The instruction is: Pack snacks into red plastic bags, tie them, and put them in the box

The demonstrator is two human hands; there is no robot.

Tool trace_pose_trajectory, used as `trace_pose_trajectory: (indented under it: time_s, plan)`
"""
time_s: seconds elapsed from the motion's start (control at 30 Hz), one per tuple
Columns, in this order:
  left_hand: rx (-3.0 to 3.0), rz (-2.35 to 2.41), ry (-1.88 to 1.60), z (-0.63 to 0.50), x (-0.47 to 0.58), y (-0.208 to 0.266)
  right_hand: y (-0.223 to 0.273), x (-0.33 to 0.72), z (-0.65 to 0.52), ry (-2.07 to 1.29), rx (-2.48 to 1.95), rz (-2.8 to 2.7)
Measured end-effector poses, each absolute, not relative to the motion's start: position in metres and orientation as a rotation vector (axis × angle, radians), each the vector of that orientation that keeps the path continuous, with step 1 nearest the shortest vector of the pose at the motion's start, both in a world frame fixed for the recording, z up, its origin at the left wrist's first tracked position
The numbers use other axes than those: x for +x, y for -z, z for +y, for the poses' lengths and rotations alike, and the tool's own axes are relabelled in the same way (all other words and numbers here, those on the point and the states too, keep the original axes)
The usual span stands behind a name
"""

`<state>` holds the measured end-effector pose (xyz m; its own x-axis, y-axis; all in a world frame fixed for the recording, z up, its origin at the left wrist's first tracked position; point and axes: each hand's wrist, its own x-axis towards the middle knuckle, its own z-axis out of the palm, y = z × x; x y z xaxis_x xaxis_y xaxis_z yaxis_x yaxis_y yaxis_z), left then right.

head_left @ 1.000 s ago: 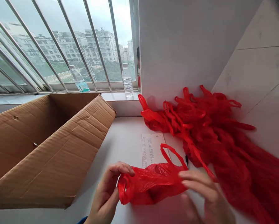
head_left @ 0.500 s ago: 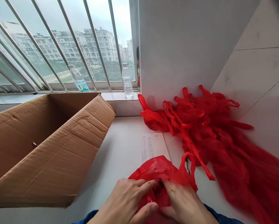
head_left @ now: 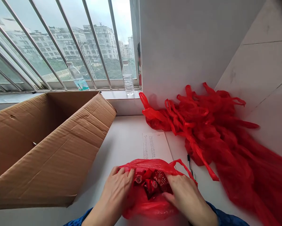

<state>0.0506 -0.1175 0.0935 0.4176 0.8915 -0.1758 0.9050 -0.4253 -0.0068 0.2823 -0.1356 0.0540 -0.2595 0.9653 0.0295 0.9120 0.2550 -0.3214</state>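
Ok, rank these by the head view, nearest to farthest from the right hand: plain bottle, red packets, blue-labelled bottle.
From the right hand, nearest first:
1. Red packets: inside the open bag, between it and the left hand.
2. Plain bottle: on the sill, ahead and leftward.
3. Blue-labelled bottle: farther left, by the window bars.
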Motion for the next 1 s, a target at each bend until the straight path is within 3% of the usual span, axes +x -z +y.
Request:
trace_pose_trajectory:
  time_s: [0.33, 0.63, 0.83, 1.0]
  plan:
    - [2.562, 1.524, 0.112, -0.108, 0.046, -0.083, -0.04, 0.322, -0.12, -0.77, -1.544, -2.245]
    - [2.679, 1.478, 0.059, -0.099, 0.055, -0.067, -0.027, 0.316, -0.121, -0.537, -1.667, -2.233]
    - [2.586, 1.537, 0.104, -0.098, 0.051, -0.064, -0.021, 0.319, -0.117, -0.903, -1.681, -2.214]
    - [2.515, 1.58, 0.151, -0.096, 0.059, -0.071, -0.016, 0.322, -0.114, -0.991, -1.64, -2.161]
